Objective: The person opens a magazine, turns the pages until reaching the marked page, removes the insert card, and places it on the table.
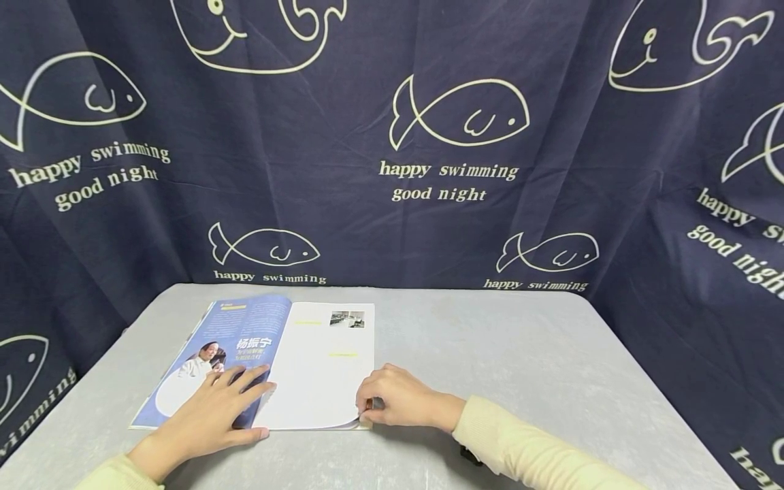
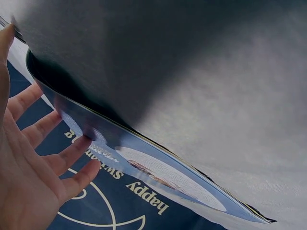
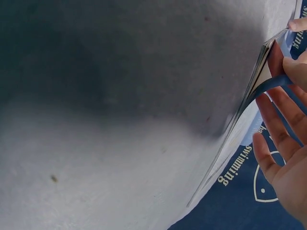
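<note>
An open magazine [image 1: 318,388] lies on the left half of the table. Its left page [image 1: 257,320] is blue with a photo of a person in white, and its right page is mostly white with a small picture [image 1: 347,320] at the top. My left hand [image 1: 211,408] rests on the lower left page by the fold, fingers spread. At the lower right corner, my right hand [image 1: 398,398] pinches the page edge, which curls upward. The right wrist view shows a bent blue-edged page [image 3: 271,85] between the thumb and fingers [image 3: 278,127].
The grey table [image 1: 490,354] extends to the right of the magazine. Dark blue curtains [image 1: 343,204] with fish drawings and lettering hang behind and at both sides. A small black object [image 1: 470,454] shows under the right sleeve.
</note>
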A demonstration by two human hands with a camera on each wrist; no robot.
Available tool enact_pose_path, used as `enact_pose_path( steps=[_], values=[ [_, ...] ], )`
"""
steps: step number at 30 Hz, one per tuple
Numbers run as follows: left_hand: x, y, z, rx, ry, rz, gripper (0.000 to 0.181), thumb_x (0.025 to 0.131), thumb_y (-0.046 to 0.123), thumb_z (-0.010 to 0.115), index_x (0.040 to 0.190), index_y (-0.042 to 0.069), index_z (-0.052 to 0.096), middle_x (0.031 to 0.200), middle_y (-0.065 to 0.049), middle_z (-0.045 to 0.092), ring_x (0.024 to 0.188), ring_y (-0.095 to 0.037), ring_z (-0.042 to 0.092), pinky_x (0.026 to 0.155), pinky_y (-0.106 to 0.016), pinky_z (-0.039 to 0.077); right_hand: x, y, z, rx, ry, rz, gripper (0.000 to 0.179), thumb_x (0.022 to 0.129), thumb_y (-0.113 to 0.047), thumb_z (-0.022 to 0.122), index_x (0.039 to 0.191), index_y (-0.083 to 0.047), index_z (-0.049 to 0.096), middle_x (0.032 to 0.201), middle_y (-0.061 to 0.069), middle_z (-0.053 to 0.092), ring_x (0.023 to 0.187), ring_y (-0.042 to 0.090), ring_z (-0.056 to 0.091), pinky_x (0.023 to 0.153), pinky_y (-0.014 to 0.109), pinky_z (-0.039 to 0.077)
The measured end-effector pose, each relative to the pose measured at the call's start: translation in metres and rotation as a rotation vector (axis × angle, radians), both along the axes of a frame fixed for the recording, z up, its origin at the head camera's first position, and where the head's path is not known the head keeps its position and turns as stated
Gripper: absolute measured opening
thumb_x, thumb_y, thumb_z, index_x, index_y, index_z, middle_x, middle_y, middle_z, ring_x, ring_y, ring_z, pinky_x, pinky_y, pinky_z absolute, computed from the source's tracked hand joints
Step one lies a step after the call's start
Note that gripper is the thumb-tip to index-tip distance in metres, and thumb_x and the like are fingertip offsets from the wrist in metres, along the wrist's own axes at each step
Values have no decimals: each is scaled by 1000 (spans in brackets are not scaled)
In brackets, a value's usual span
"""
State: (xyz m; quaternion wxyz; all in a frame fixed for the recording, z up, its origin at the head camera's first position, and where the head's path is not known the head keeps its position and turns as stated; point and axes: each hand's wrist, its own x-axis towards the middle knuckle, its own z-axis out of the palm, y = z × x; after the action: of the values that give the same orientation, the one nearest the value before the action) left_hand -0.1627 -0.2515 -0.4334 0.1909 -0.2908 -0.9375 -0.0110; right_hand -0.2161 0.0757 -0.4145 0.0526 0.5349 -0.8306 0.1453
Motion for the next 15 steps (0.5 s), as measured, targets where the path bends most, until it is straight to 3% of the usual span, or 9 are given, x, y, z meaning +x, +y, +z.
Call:
enact_pose_path(
  steps=[15],
  values=[
    [1, 2, 1, 0, -12, 14, 65, 71, 69, 57, 116, 24, 60, 127, -2, 54, 107, -32, 52, 80, -59, 41, -2, -2, 3, -53, -53, -18, 2, 77, -23, 65, 77, -21, 64, 76, -16, 62, 72, 1, 55, 68, 10, 32]
  ],
)
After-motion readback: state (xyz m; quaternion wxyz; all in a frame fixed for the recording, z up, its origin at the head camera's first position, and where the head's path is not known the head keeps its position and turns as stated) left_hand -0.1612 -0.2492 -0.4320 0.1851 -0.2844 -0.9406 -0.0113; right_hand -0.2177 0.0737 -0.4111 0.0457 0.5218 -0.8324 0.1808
